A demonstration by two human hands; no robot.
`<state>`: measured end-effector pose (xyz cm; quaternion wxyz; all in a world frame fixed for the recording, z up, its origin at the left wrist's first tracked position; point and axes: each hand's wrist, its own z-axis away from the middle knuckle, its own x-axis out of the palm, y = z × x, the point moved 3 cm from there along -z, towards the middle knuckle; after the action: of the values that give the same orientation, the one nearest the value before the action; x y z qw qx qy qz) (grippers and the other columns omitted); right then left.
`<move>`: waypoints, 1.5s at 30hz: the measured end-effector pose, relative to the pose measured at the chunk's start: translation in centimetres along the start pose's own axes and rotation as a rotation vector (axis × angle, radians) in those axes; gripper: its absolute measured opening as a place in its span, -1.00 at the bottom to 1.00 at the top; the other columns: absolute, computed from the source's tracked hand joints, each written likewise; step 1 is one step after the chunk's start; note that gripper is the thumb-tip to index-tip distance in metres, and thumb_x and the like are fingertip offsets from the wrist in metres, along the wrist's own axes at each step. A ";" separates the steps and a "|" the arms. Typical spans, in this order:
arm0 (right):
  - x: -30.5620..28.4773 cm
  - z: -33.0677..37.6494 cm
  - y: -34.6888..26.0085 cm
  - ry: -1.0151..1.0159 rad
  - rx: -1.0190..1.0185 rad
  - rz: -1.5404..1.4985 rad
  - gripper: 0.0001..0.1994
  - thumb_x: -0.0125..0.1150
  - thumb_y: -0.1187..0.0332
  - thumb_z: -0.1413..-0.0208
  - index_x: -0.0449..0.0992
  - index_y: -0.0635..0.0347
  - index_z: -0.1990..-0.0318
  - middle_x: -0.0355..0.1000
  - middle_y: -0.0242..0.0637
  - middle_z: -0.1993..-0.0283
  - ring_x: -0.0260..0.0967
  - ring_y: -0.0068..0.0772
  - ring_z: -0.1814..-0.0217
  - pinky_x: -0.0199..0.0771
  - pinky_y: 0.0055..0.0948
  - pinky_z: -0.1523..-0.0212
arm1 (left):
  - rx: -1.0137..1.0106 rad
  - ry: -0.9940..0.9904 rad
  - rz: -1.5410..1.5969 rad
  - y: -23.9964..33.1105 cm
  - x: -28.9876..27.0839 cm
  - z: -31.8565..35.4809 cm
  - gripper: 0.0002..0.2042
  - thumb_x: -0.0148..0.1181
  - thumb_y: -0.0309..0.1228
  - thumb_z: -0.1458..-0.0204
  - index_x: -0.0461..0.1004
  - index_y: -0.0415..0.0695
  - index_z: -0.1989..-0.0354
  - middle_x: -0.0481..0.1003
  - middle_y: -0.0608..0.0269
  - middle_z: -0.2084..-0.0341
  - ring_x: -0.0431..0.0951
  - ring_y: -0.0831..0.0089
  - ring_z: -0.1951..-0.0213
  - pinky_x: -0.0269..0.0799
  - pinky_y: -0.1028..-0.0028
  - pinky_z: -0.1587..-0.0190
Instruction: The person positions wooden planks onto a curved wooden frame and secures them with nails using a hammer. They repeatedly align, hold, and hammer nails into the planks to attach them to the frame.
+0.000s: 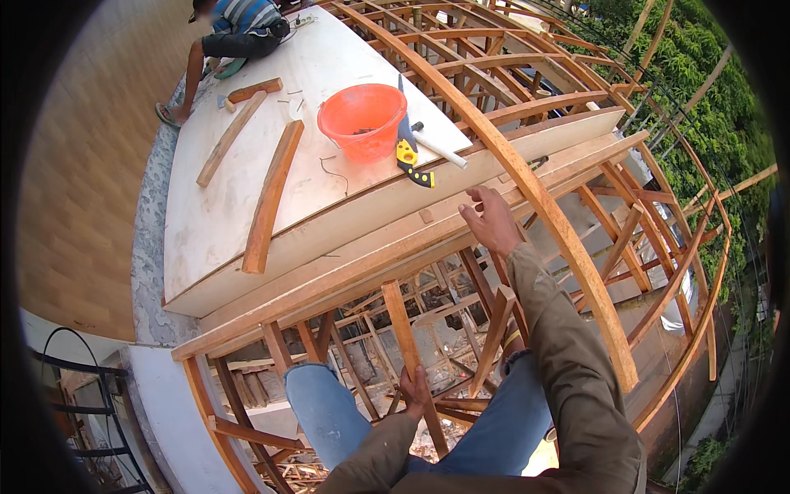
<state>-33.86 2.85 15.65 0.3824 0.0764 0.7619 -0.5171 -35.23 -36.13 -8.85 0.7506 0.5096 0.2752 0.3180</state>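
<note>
My left hand [415, 389] is wrapped round a narrow wooden board [401, 325], which stands steeply tilted between my knees with its upper end near a long beam. Farther up and to the right, my right hand [491, 221] is stretched over that wooden beam [362, 263], fingers apart and nothing visible in them. Just beyond it, a handsaw [413, 160] with a yellow and black handle leans against an orange bucket [362, 122] holding small dark bits. A hammer [440, 146] with a pale handle lies beside the saw. A small dark tool [539, 162] rests on the ledge right of my hand.
Loose wood pieces [273, 198] lie on the white panel [214, 239]. At its far end a person [239, 33] sits. A curved rib [535, 193] arches past my right arm. Open framing [444, 329] drops away below my legs [329, 403]. Trees [699, 99] stand at the right.
</note>
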 end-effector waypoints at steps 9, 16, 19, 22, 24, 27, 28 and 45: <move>6.1 -15.4 10.7 -0.037 -0.063 0.638 -0.53 0.26 0.16 -0.21 0.38 0.11 -0.21 0.45 0.03 -0.08 0.41 0.11 -0.17 0.39 0.12 -0.13 | -0.033 -0.009 0.051 0.3 0.6 0.0 -0.68 0.07 -0.19 -0.31 0.39 -0.24 0.02 0.42 0.29 0.39 0.42 0.53 0.32 0.40 0.45 0.22; 11.6 -19.9 11.7 -0.062 -0.141 0.770 -0.54 0.15 0.15 -0.30 0.28 -0.05 -0.30 0.43 0.09 -0.13 0.46 0.21 -0.13 0.38 0.12 -0.12 | -0.094 -0.032 0.089 -0.7 1.2 -0.9 -0.59 0.13 -0.15 -0.24 0.41 -0.27 -0.04 0.46 0.26 0.32 0.44 0.50 0.30 0.40 0.44 0.20; 11.9 -22.4 13.7 -0.167 -0.143 0.839 -0.68 0.14 0.16 -0.29 0.41 0.18 -0.03 0.58 0.07 0.21 0.59 0.17 0.19 0.54 0.05 0.22 | -0.151 -0.054 0.086 -1.1 2.0 -1.3 -0.50 0.14 -0.06 -0.22 0.40 -0.27 -0.10 0.47 0.25 0.31 0.46 0.47 0.29 0.41 0.41 0.20; 11.1 -23.3 11.6 0.032 -0.297 0.838 -0.74 0.16 0.19 -0.26 0.49 0.24 0.19 0.60 0.02 0.32 0.59 0.13 0.25 0.51 0.05 0.28 | -0.220 -0.049 0.074 -1.8 1.0 -1.8 -0.42 0.13 0.01 -0.21 0.38 -0.28 -0.16 0.47 0.24 0.31 0.47 0.46 0.28 0.42 0.40 0.19; 9.9 -23.7 11.9 0.080 -0.381 0.913 -0.75 0.15 0.21 -0.26 0.50 0.24 0.17 0.60 0.00 0.34 0.59 0.09 0.29 0.50 0.00 0.34 | -0.225 -0.017 0.091 -0.5 1.0 -2.0 -0.41 0.14 0.01 -0.21 0.38 -0.29 -0.17 0.47 0.24 0.31 0.47 0.46 0.28 0.41 0.40 0.18; 8.4 -25.7 13.9 0.008 -0.284 0.844 -0.79 0.13 0.27 -0.24 0.54 0.22 0.14 0.60 -0.04 0.36 0.59 0.03 0.35 0.53 -0.08 0.39 | -0.127 0.062 0.147 2.8 1.3 -3.3 -0.43 0.14 0.00 -0.22 0.37 -0.31 -0.13 0.47 0.24 0.30 0.46 0.47 0.28 0.41 0.42 0.17; 8.9 -24.7 14.4 -0.012 -0.260 0.882 -0.81 0.13 0.28 -0.22 0.53 0.19 0.15 0.59 -0.03 0.36 0.59 0.05 0.33 0.52 -0.03 0.37 | -0.171 0.065 0.152 3.1 0.3 -3.2 -0.44 0.14 0.00 -0.22 0.38 -0.31 -0.10 0.47 0.25 0.30 0.45 0.49 0.28 0.41 0.42 0.16; -2.1 -7.8 6.9 0.105 0.335 -0.247 -0.80 0.12 0.35 -0.24 0.42 0.26 0.08 0.27 -0.46 0.52 0.23 -0.59 0.58 0.28 -0.51 0.59 | -0.274 0.272 0.273 9.9 -2.8 -6.7 -0.58 0.04 -0.05 -0.34 0.38 -0.27 0.11 0.46 0.27 0.40 0.48 0.52 0.37 0.45 0.45 0.30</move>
<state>-32.80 13.21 13.41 0.2581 0.0716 0.6878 -0.6747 -43.93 -31.55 -1.52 0.7188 0.3879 0.2568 0.5167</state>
